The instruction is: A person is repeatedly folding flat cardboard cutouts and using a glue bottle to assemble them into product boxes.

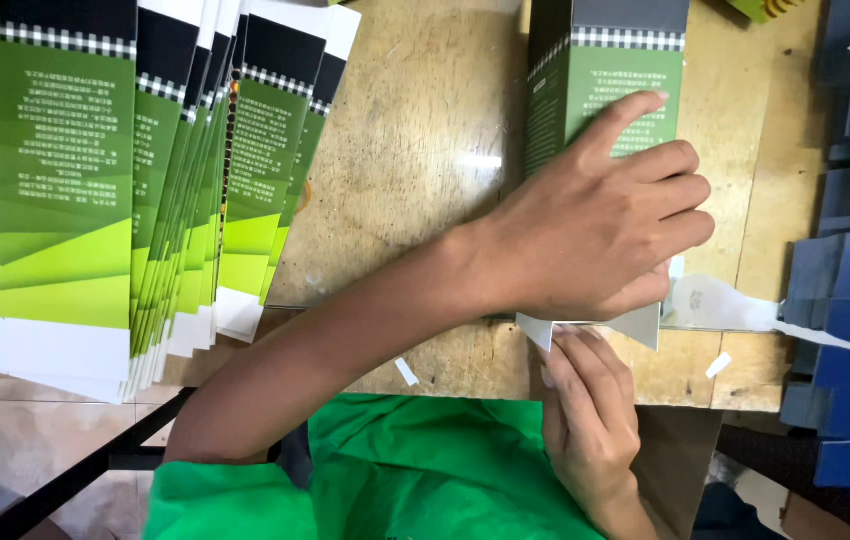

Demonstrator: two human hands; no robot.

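Fingers of the left hand [595, 230] lie spread and flat on the green carton [600, 90], pinning it to the wooden table [415, 140], while the right hand [590, 420] just below the carton pinches its white end flap [545, 328], seemingly folding it.

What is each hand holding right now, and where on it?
Left hand presses flat on the green carton; right hand fingers its white bottom flap.
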